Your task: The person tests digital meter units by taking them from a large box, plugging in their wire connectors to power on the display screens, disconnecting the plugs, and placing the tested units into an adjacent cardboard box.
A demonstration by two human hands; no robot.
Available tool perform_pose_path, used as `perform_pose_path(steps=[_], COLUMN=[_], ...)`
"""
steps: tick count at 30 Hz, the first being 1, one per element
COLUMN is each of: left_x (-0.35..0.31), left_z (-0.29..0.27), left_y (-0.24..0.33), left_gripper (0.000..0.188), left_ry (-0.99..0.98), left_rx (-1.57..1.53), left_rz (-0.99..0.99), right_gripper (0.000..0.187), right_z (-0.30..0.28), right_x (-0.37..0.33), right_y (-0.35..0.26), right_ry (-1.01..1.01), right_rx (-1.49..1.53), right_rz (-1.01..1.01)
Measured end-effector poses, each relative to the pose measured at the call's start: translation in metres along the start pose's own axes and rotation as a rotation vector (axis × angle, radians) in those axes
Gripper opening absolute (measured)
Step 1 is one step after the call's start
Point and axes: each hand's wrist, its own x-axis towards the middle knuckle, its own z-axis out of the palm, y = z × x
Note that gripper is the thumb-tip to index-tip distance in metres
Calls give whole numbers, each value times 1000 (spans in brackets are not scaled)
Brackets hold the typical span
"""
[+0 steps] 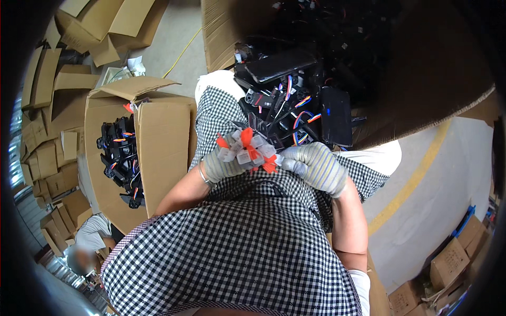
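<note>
A bunch of small translucent white plastic pieces with orange-red strips (pixel 246 152) sits in my left hand (pixel 222 164), whose gloved fingers are closed around it from below and the left. My right hand (pixel 320 168), in a striped knit glove, is closed with its fingertips against the right edge of the bunch; what lies between them is too small to make out. Just beyond both hands, black devices with multicoloured wires (pixel 295 113) lie heaped at the mouth of a large carton (pixel 220 39). A flat black panel (pixel 336 118) stands near my right hand.
On the left, an open carton (pixel 166 150) holds black wired parts (pixel 120 158). Stacked cardboard boxes (pixel 50 142) line the far left, where another person (pixel 95 237) is partly visible. More boxes (pixel 448 263) stand at lower right, past a yellow floor line (pixel 411 181).
</note>
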Motion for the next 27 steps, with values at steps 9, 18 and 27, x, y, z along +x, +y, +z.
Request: perform_pose_path(steps=[9,18,27], left_x=[13,1,41], left_z=[25,-19,22], left_y=[37,0,58], left_gripper=[16,22,30], left_ry=[-18,-104,366], left_rx=[335,1751,209], left_rz=[-39,614,165], right_gripper=[28,20,38], right_z=[38,29,44], right_x=[-3,-3,-27], right_y=[40,43,31], right_ry=[90,64,326], right_rx=[593,387,805], right_rz=[45,-19,56])
